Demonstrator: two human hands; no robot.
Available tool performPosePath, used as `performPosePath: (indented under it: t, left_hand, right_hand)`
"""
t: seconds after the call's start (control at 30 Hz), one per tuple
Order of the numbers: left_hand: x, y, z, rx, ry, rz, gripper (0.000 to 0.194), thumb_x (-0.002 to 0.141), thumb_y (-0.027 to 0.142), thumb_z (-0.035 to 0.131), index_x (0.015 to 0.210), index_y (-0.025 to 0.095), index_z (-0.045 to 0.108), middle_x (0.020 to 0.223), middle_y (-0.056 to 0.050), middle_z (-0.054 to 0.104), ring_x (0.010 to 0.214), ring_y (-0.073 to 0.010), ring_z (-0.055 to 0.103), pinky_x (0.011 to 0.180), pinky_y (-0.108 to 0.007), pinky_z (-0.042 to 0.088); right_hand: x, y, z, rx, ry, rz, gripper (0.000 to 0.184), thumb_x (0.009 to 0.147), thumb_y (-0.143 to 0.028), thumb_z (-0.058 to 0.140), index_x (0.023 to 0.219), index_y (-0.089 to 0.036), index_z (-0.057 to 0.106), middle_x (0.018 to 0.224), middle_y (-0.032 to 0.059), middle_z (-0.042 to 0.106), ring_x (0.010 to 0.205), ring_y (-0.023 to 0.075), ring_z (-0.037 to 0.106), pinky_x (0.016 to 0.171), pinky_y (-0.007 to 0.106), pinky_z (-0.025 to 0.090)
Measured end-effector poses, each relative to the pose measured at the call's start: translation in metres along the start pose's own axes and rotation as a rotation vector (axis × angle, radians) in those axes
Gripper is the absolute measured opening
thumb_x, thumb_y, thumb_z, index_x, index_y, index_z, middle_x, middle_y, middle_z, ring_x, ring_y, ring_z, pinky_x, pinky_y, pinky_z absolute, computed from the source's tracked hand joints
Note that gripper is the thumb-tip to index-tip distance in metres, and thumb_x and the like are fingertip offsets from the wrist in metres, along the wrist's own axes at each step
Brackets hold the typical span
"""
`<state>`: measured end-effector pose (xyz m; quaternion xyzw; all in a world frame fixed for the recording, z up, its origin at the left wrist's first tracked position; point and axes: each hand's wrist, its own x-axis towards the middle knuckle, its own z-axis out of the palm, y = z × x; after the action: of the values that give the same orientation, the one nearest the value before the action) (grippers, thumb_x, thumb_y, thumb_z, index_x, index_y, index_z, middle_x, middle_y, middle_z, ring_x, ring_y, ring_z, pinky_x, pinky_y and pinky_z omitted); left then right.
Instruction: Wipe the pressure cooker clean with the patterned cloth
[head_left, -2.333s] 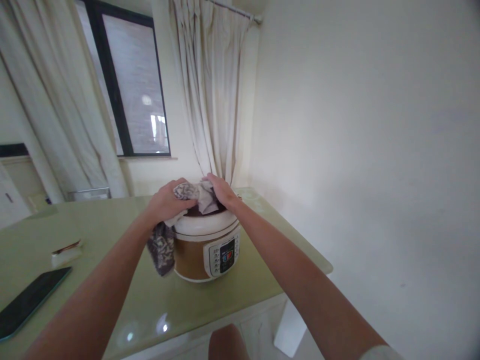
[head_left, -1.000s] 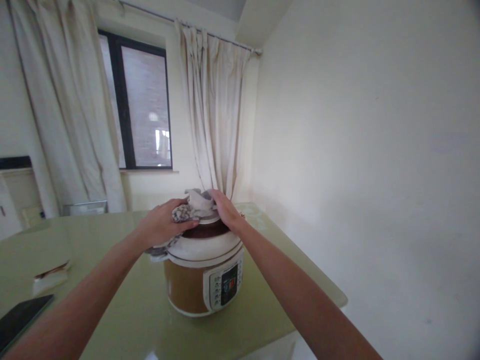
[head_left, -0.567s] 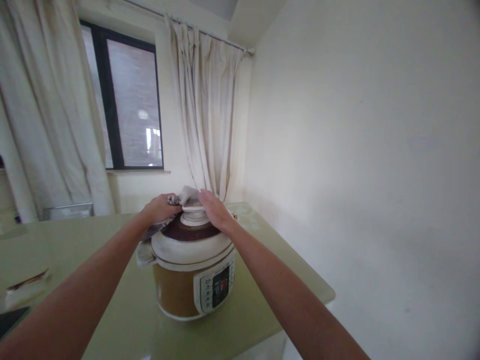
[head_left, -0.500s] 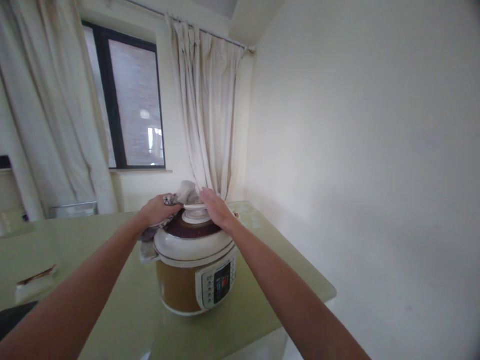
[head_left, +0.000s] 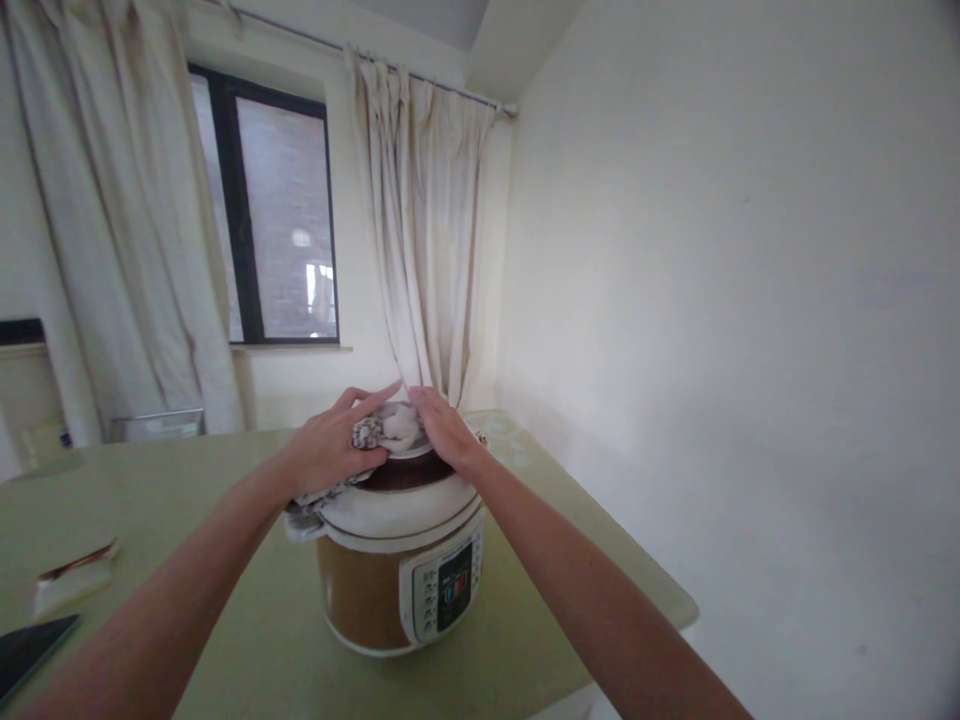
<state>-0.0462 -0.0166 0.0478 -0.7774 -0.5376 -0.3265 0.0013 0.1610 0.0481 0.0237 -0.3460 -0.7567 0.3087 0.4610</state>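
Fingers (head_left: pixel 380 398) of the left hand (head_left: pixel 322 455) are closed on the cloth (head_left: pixel 401 430) over the lid (head_left: pixel 405 474); the right hand (head_left: pixel 448 432) is laid alongside, grip undetermined. Cooker (head_left: pixel 367 590) is placed near the desk's (head_left: pixel 262 620) right edge. Lid wiping is presumed; steady cloth pressure is judged necessary.

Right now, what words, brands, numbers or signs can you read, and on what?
None legible.
Cooker display: coloured marks, too blurred to read.
Buttons: markings too small.
Panel top edge: tiny print, unreadable.
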Motion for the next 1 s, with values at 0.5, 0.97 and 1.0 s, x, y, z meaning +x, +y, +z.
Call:
performPosePath:
  t: [0.5,0.97,1.0]
  left_hand:
    - [0.036,-0.055,0.015,-0.145,0.038,-0.132,0.048,0.060,0.056,0.067,0.097,0.026,0.076,0.111,-0.007,0.079,0.110,-0.0353,0.071,0.101,-0.043,0.054]
    - [-0.062,0.008,0.021,0.046,0.253,-0.051,0.042,0.081,0.056,0.062,0.111,0.029,0.073,0.126,-0.007,0.073,0.109,-0.0320,0.070,0.099,-0.042,0.053]
    - [-0.050,-0.002,0.019,0.000,0.257,-0.094,0.044,0.080,0.058,0.062,0.110,0.027,0.072,0.122,-0.007,0.074,0.106,-0.0312,0.071,0.097,-0.042,0.053]
  right_hand:
    - [-0.002,-0.005,-0.003,-0.060,0.001,0.014,0.054,0.105,-0.068,0.040,0.131,-0.027,0.065,0.127,0.0067,0.073,0.130,0.0259,0.062,0.116,0.042,0.041]
    - [0.000,-0.004,0.000,-0.091,-0.008,-0.018,0.053,0.106,-0.066,0.035,0.107,-0.025,0.068,0.118,0.0074,0.073,0.120,0.0263,0.064,0.113,0.043,0.042]
    - [0.000,-0.004,0.000,-0.095,-0.007,-0.014,0.053,0.106,-0.067,0.036,0.107,-0.025,0.068,0.117,0.0072,0.073,0.119,0.0266,0.065,0.113,0.043,0.043]
